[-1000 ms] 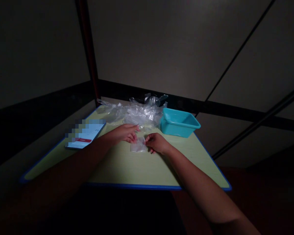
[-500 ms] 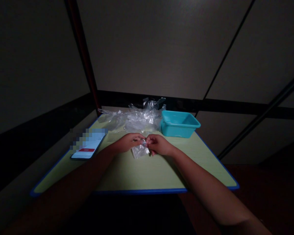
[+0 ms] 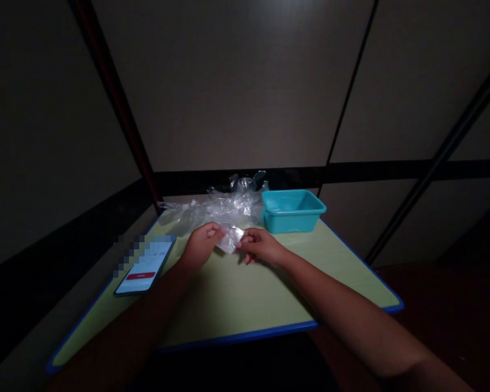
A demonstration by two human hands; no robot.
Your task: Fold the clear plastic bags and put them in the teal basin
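Observation:
A small clear plastic bag (image 3: 230, 240) is stretched between my two hands above the table. My left hand (image 3: 203, 241) pinches its left side, thumb on top. On the other side, my right hand (image 3: 261, 246) grips the bag's right edge between thumb and fingers, the lower fingers curled beneath. The bag looks flat and crinkled; I cannot tell whether anything is inside. Just beyond my hands lies a loose heap of clear plastic bags (image 3: 232, 206).
A turquoise plastic basket (image 3: 294, 222) stands at the back right of the light green, blue-edged table (image 3: 245, 305). To the left lies a phone (image 3: 147, 267) with its screen lit. A panelled wall (image 3: 228, 87) rises behind the table.
My hands have moved apart, and the small bag is now spread between them rather than hanging below the fingers. The camera view has tilted slightly.

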